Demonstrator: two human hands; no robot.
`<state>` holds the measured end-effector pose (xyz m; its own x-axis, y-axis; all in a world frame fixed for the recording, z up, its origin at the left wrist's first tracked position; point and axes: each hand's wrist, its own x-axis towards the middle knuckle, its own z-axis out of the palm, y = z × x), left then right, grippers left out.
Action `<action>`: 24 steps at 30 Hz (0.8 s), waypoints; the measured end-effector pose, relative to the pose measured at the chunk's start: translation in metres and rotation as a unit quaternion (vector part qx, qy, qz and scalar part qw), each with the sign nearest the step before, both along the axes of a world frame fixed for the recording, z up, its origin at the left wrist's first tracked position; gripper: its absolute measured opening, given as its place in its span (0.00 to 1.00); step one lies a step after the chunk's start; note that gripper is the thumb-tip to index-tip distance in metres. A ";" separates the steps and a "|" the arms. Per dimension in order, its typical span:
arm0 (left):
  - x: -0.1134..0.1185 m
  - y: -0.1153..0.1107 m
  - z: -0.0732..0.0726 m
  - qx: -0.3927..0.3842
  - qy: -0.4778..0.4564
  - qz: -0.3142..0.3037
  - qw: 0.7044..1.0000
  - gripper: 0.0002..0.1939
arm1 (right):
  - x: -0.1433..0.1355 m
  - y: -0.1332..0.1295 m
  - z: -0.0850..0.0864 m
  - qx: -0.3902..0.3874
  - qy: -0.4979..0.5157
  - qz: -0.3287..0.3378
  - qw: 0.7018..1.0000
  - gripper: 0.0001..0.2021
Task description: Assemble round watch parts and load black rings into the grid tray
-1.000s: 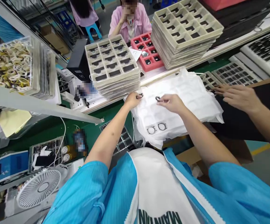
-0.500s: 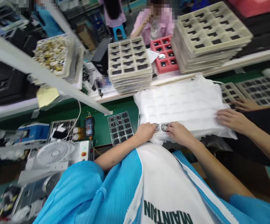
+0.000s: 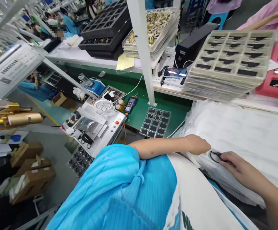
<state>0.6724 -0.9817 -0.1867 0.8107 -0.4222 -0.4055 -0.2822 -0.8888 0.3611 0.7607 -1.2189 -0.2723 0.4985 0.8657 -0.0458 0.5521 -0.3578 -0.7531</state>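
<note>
My right hand pinches a thin black ring by its right side, just over the white sheet. My left hand is closed to the left of that ring, low over the sheet's front left part. Its fingertips are turned away, so whatever they hold is hidden. The sheet drapes over something with a faint grid of bumps. Left of it, a clear compartment tray with dark squares lies on the green bench; several black rings sit in its far left part.
A white post rises from the bench beyond the clear tray. Stacked beige trays stand on the shelf beside a phone. Leftward are a handheld meter, a small white fan and a machine with a red button.
The view has swung left, so the bench things appear further right. Another person's hands at the right have left the view. The ring in my right hand now shows more clearly.
</note>
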 end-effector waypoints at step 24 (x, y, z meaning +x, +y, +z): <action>-0.109 0.271 -0.126 0.072 0.013 0.322 0.944 0.14 | -0.124 0.234 0.074 0.065 0.001 -0.048 0.997 0.10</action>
